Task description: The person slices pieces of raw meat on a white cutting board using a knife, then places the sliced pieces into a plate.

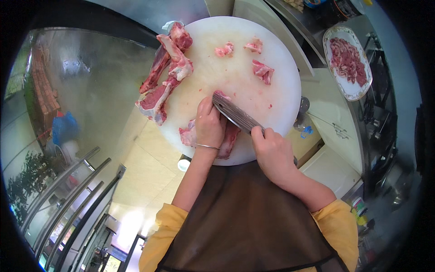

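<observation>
On a round white cutting board (204, 74), my left hand (210, 124) presses down on a piece of raw meat (231, 141), whose ends show on both sides of the hand. My right hand (273, 149) grips a knife with a wide patterned blade (236, 112), which slants up and left across the meat beside my left fingers. The knife's handle is hidden in my fist. Large raw meaty bones (171, 71) lie at the board's left edge. Small meat scraps (224, 50) and a larger trimmed meat piece (262, 72) are spread over its upper right part.
An oval plate with a patterned rim (368, 91) holds sliced raw meat on the counter at the right. White cabinets (334, 119) stand below that counter. Plastic bottles (300, 122) are beside the board's right edge, and a white round-topped container (184, 165) is near its lower left edge.
</observation>
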### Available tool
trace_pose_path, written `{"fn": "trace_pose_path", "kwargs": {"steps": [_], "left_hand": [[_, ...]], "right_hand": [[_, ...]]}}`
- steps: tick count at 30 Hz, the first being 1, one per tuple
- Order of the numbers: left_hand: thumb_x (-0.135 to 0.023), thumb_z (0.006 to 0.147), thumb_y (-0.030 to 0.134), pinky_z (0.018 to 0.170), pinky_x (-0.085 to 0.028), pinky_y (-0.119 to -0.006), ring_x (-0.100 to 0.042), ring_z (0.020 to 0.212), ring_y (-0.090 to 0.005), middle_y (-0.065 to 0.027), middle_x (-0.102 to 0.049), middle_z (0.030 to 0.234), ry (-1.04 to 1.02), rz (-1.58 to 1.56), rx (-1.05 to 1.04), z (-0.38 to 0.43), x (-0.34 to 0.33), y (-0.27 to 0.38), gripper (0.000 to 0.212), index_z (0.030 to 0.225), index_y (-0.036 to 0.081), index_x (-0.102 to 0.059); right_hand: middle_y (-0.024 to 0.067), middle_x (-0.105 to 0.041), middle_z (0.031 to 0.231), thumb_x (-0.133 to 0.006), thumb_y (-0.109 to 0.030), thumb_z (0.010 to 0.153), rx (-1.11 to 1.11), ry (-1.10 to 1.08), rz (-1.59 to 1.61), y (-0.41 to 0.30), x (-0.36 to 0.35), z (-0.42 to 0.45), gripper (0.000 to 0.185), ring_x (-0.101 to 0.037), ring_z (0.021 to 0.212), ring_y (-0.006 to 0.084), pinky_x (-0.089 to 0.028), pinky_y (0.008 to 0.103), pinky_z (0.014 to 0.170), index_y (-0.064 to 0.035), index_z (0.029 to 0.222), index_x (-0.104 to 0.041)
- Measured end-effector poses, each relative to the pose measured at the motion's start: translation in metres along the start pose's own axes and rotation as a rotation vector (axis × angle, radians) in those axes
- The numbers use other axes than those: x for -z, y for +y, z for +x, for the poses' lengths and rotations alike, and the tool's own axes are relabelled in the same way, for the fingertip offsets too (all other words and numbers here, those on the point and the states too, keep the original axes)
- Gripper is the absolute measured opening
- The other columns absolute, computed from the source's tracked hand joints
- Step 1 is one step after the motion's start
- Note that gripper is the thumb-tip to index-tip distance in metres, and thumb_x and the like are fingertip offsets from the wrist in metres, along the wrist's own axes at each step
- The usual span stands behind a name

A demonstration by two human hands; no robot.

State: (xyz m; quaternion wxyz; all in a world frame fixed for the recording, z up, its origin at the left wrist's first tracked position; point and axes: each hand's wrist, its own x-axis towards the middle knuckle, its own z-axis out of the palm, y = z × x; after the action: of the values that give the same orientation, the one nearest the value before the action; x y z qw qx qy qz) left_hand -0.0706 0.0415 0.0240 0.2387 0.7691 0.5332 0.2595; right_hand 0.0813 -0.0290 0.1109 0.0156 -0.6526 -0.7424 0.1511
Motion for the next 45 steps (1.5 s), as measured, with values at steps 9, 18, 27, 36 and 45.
{"fn": "trace_pose_path", "kwargs": {"steps": [9, 18, 27, 36, 45], "left_hand": [[-0.060, 0.071, 0.000, 0.086, -0.047, -0.040, -0.055, 0.100, -0.0333, -0.0139, -0.058, 0.104, 0.038, -0.058, 0.029, -0.005, -0.006, -0.008, 0.029, 0.100, -0.001, -0.061], [-0.061, 0.071, 0.006, 0.085, -0.047, -0.039, -0.056, 0.098, -0.0316, -0.0128, -0.062, 0.098, 0.007, -0.097, 0.028, -0.014, -0.007, -0.010, 0.023, 0.093, 0.001, -0.065], [-0.065, 0.072, 0.005, 0.086, -0.046, -0.039, -0.055, 0.099, -0.0305, -0.0134, -0.059, 0.099, 0.072, -0.221, 0.009, -0.008, -0.003, -0.005, 0.015, 0.087, 0.000, -0.063], [-0.062, 0.068, 0.002, 0.085, -0.046, -0.039, -0.055, 0.097, -0.0327, -0.0152, -0.059, 0.097, 0.102, -0.083, -0.055, -0.009, -0.001, -0.002, 0.018, 0.086, -0.002, -0.062], [-0.061, 0.069, 0.004, 0.088, -0.046, -0.039, -0.055, 0.099, -0.0346, -0.0170, -0.059, 0.098, -0.015, -0.104, -0.017, -0.012, -0.002, -0.008, 0.024, 0.092, -0.004, -0.063]], "right_hand": [[0.0099, -0.055, 0.063, -0.055, -0.005, 0.074, 0.012, -0.179, -0.062, 0.001, 0.007, 0.004, 0.011, -0.061, 0.055, 0.0217, -0.050, 0.0327, 0.044, -0.0035, 0.079, -0.045], [0.0149, -0.055, 0.062, -0.052, -0.003, 0.076, 0.133, 0.082, 0.224, -0.002, -0.040, 0.056, 0.005, -0.060, 0.054, 0.0320, -0.049, 0.0415, 0.047, -0.0015, 0.076, -0.047], [0.0178, -0.055, 0.059, -0.056, -0.012, 0.086, -0.127, 0.133, 0.217, 0.059, -0.006, 0.041, 0.017, -0.059, 0.055, 0.0346, -0.048, 0.0434, 0.049, -0.0020, 0.076, -0.046], [0.0133, -0.055, 0.063, -0.056, -0.003, 0.076, 0.070, -0.042, 0.053, 0.009, -0.001, 0.002, 0.010, -0.060, 0.052, 0.0285, -0.050, 0.0371, 0.046, -0.0030, 0.077, -0.046], [0.0151, -0.056, 0.065, -0.054, -0.001, 0.074, -0.005, -0.191, 0.047, -0.001, 0.001, 0.000, 0.009, -0.061, 0.054, 0.0284, -0.051, 0.0359, 0.047, -0.0007, 0.078, -0.046]]}}
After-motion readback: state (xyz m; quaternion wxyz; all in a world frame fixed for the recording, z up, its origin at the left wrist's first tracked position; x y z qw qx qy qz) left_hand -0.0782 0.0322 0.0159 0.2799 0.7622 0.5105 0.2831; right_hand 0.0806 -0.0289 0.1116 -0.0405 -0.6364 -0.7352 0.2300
